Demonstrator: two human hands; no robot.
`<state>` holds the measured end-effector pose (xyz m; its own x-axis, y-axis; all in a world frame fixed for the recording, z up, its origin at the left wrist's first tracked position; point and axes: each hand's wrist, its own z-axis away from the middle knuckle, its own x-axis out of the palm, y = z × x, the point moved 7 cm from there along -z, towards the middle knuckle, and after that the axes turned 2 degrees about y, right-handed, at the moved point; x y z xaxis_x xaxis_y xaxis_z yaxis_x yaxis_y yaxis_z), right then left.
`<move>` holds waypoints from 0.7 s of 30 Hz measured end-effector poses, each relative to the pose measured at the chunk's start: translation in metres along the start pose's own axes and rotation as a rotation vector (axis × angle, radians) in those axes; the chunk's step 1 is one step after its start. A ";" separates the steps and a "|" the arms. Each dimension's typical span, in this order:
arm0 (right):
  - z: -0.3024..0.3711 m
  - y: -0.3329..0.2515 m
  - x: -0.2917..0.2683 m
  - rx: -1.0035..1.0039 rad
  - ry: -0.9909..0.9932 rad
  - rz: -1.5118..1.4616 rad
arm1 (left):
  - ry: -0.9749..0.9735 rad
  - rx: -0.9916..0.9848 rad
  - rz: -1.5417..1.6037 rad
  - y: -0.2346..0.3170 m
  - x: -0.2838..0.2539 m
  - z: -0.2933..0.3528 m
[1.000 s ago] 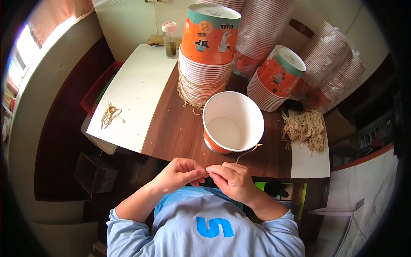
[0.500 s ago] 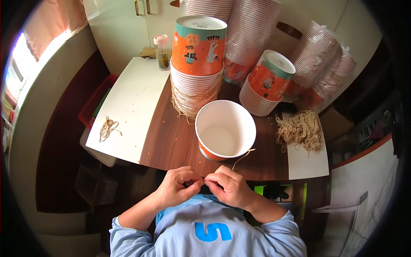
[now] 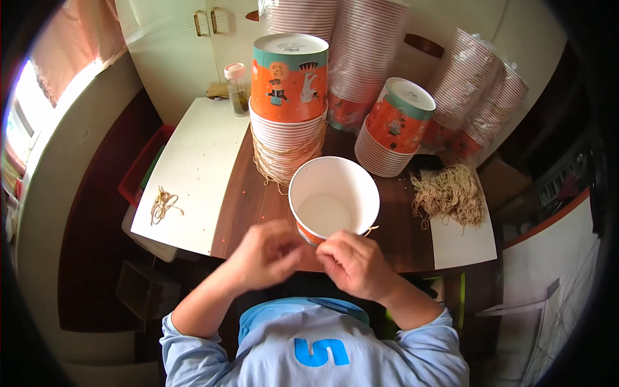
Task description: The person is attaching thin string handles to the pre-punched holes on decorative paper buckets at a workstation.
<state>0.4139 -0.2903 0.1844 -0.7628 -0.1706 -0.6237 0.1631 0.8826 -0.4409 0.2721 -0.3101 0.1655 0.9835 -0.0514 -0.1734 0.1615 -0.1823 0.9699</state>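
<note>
A white-lined paper bucket [image 3: 333, 193] with an orange outside stands with its mouth up at the table's front. A thin tan cord [image 3: 372, 229] shows at its right front rim and passes behind my right hand. Pinched fingers of my right hand [image 3: 356, 259] hold the cord just in front of the bucket; the held part is mostly hidden. To the left, apart from the right hand, my left hand [image 3: 269, 255] is smeared by motion, its fingers curled near the bucket's lower front. Whether it holds anything does not show.
Behind the bucket rises an upturned bucket stack [image 3: 288, 97] draped with cords; a shorter stack [image 3: 396, 126] stands right. Plastic-wrapped stacks [image 3: 367, 51] line the back. A cord pile [image 3: 451, 193] lies right, several loose cords [image 3: 164, 205] left. A lidded bottle [image 3: 238, 90] stands back left.
Both hands, which met in front of my body, have come apart and moved up toward the bucket. The left hand has shifted left and away from the right. The bucket stays on the table.
</note>
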 end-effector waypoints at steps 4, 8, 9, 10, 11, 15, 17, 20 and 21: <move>-0.011 0.027 -0.013 0.148 0.042 -0.087 | 0.233 0.028 -0.372 -0.020 -0.041 -0.064; -0.021 0.046 -0.024 0.193 0.015 -0.094 | 0.222 -0.089 -0.325 -0.060 -0.058 -0.105; -0.023 0.054 -0.025 0.223 -0.010 -0.099 | 0.177 -0.097 -0.333 -0.067 -0.055 -0.102; -0.023 0.065 -0.027 0.250 -0.027 -0.101 | 0.114 -0.106 -0.338 -0.069 -0.044 -0.101; -0.022 0.073 -0.030 0.279 -0.044 -0.106 | 0.082 -0.173 -0.274 -0.066 -0.033 -0.093; -0.019 0.091 -0.030 0.430 -0.146 -0.149 | 0.127 -0.289 0.262 -0.070 0.003 -0.049; -0.017 0.098 -0.022 0.466 -0.158 -0.187 | 0.111 -0.316 0.441 -0.074 0.017 -0.026; -0.016 0.099 0.000 0.504 -0.331 -0.161 | 0.118 -0.393 0.563 -0.075 0.020 -0.012; -0.015 0.099 0.003 0.516 -0.323 -0.169 | 0.121 -0.354 0.482 -0.073 0.016 -0.014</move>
<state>0.4184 -0.1966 0.1483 -0.5901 -0.4843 -0.6459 0.3992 0.5203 -0.7549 0.2776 -0.2835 0.0939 0.9514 0.0685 0.3002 -0.3077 0.1727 0.9357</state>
